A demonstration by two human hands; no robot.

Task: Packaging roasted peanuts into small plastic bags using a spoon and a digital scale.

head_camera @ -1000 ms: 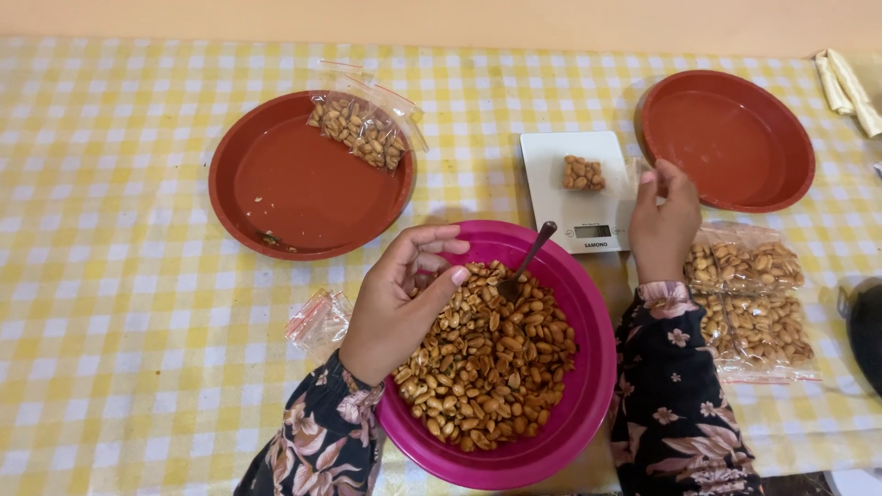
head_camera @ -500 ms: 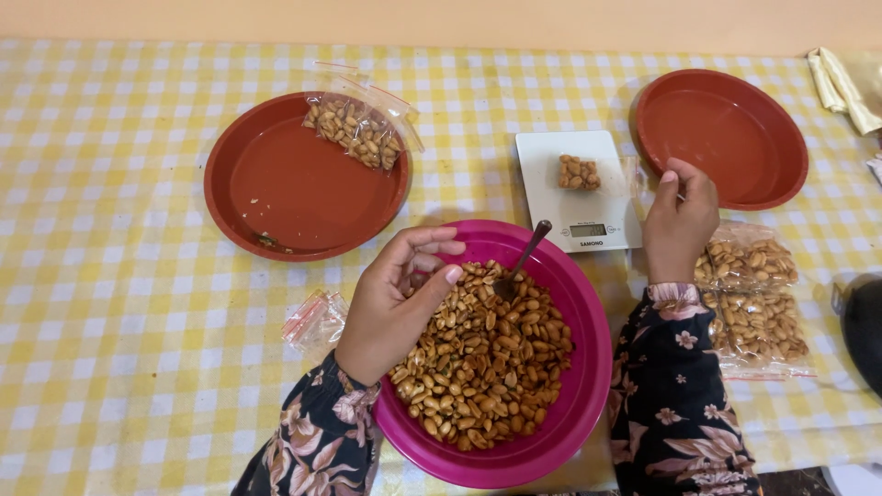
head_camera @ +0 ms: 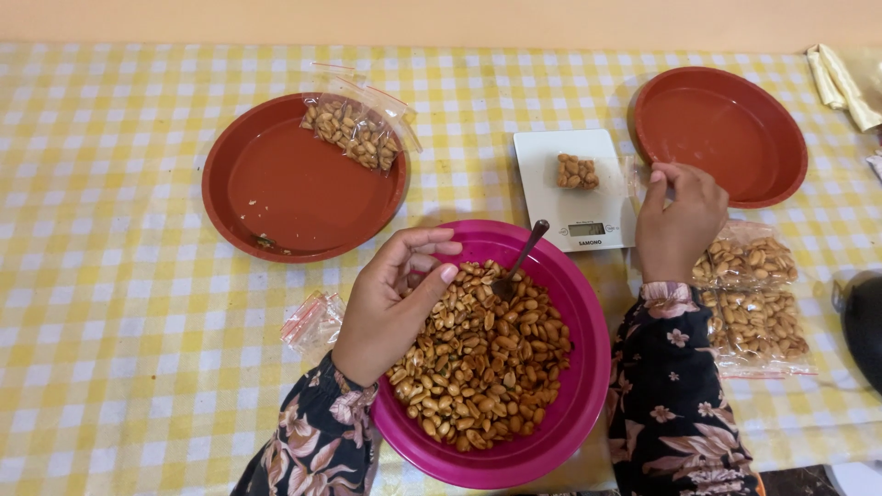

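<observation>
Both hands work over a yellow-checked tablecloth (head_camera: 110,276). Left hand (head_camera: 390,303) hovers at the 9 o'clock rim of a magenta bowl (head_camera: 588,367), fingers curled with thumb and fingertips drawn together above the nuts; whether they pinch any I cannot tell. Right hand (head_camera: 678,225) sits at 3 o'clock of a white kitchen scale (head_camera: 551,156), its fingertips nipping the edge of a small clear bag of peanuts (head_camera: 577,172) that lies on the platform, a squat, roughly square packet with its open edge turned toward 3 o'clock. Roasted golden-brown peanuts (head_camera: 482,367) fill the bowl, and a spoon (head_camera: 519,262) stands in them, its handle leaning toward 1 o'clock. Two filled bags (head_camera: 749,294) lie at 3 o'clock of the bowl, another filled bag (head_camera: 354,133) rests on the left red plate (head_camera: 276,202), the right red plate (head_camera: 726,129) sits at 1 o'clock, and spare clear bags (head_camera: 312,321) lie at 9 o'clock.
</observation>
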